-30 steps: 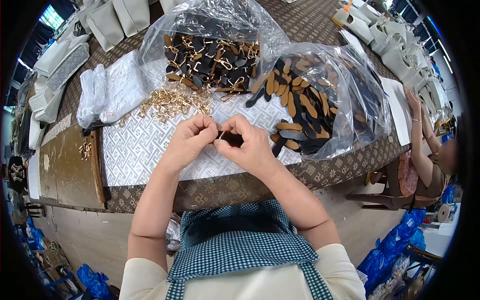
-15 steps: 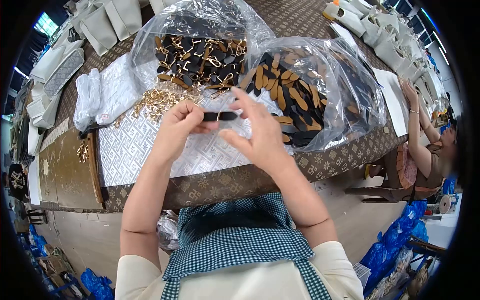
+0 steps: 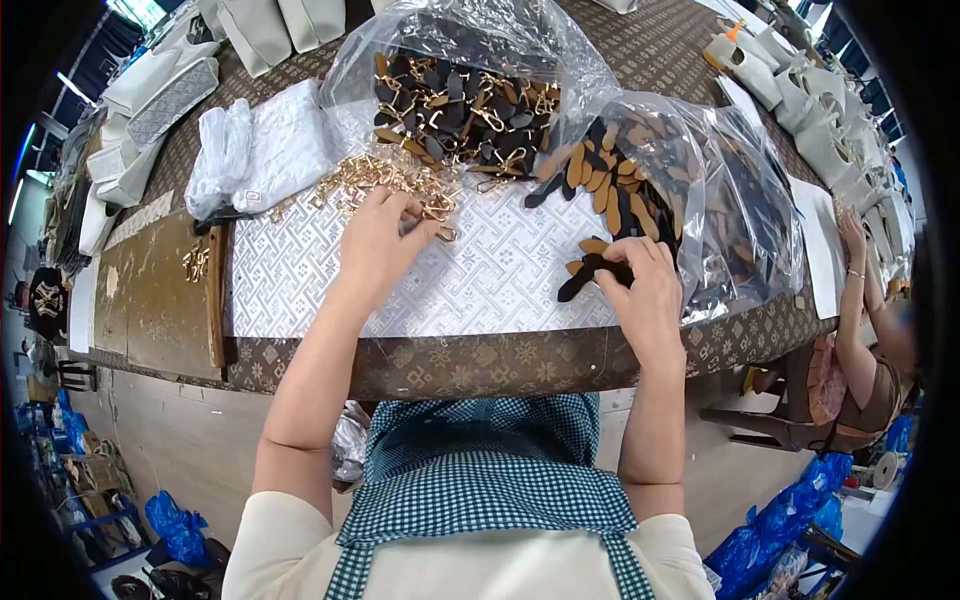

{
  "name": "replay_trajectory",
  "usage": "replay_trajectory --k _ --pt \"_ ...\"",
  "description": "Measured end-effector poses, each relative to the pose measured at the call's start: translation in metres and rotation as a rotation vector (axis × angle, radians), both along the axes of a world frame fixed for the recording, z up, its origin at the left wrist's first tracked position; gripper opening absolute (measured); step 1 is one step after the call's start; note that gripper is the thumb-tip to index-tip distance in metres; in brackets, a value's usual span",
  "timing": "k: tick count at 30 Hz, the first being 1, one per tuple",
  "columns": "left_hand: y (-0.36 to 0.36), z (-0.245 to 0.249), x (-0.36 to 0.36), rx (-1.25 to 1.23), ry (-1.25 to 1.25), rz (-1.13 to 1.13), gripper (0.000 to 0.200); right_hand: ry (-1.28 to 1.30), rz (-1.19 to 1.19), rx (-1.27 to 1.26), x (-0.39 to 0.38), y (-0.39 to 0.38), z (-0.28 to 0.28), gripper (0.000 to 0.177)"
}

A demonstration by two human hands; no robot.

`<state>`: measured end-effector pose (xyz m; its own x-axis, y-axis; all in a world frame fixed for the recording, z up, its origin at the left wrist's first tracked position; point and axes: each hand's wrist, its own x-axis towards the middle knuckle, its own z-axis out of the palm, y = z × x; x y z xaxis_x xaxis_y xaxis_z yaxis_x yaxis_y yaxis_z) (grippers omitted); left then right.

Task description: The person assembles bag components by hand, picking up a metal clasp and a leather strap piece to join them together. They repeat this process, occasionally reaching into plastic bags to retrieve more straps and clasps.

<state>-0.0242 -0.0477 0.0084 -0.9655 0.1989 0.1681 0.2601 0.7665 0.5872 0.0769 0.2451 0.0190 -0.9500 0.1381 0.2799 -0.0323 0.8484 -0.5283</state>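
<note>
My left hand (image 3: 378, 246) is at the near edge of a pile of gold snap hooks (image 3: 375, 178), fingers curled and closed. A gold snap hook (image 3: 448, 234) shows at its thumb tip. On the right, my right hand (image 3: 648, 292) pinches a black leather strap piece (image 3: 577, 284) at the front of a heap of similar pieces (image 3: 610, 180), black on one face and brown on the other. These spill from a clear plastic bag (image 3: 745, 215). Behind the hooks, another clear bag (image 3: 350, 75) holds strap pieces fitted with gold hooks (image 3: 470, 110).
White patterned paper (image 3: 490, 275) covers the table before me. A wrapped white bundle (image 3: 285, 140) lies left, beside a brown board (image 3: 150, 295) with a few hooks. Pale bags (image 3: 255, 35) stand at the back and along both sides. A co-worker (image 3: 855, 360) sits at right.
My hands were together over the paper around a black strap piece. They have parted: the left went to the hook pile, the right to the strap heap. The view has shifted slightly.
</note>
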Motion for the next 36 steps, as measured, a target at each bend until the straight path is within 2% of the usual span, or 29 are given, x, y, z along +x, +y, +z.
replay_trajectory --k 4,7,10,11,13,16,17,21,27,30,33,36 --pt "0.001 0.000 0.001 0.029 -0.081 0.013 0.021 -0.032 -0.006 0.002 -0.004 0.000 -0.001 0.017" --pt "-0.003 -0.009 -0.002 0.036 -0.094 -0.017 0.017 -0.154 -0.009 0.059 -0.006 -0.002 0.008 0.017" --pt "-0.003 -0.012 0.000 0.238 0.007 -0.075 0.012 0.050 0.079 -0.117 -0.010 -0.014 -0.001 0.015" --pt "-0.001 -0.012 0.000 0.354 -0.051 -0.077 0.012 0.120 0.103 -0.194 -0.011 -0.022 -0.001 0.012" --pt "0.003 -0.012 0.002 0.580 -0.173 -0.086 0.011 -0.065 0.159 -0.492 -0.014 -0.043 0.011 0.012" --pt "0.006 -0.008 0.003 0.918 -0.399 -0.152 0.013 0.172 0.369 -0.443 -0.030 -0.072 0.003 0.015" --pt "0.007 -0.006 0.003 0.954 -0.461 -0.145 0.017 0.178 0.408 -0.377 -0.035 -0.079 0.006 0.018" --pt "0.007 -0.008 0.006 0.997 -0.558 -0.140 0.022 -0.044 0.372 -0.351 -0.043 -0.101 0.006 0.027" --pt "0.010 -0.004 0.007 1.043 -0.578 -0.228 0.021 -0.050 0.293 -0.391 -0.046 -0.104 -0.012 0.032" --pt "0.011 -0.006 0.008 1.004 -0.579 -0.283 0.018 -0.080 0.297 -0.493 -0.045 -0.101 -0.010 0.030" --pt "0.009 -0.007 0.006 1.087 -0.681 -0.298 0.015 -0.124 0.343 -0.622 -0.041 -0.101 -0.005 0.030" --pt "0.006 -0.009 0.006 1.041 -0.715 -0.331 0.014 -0.076 0.349 -0.667 -0.039 -0.104 -0.010 0.028"
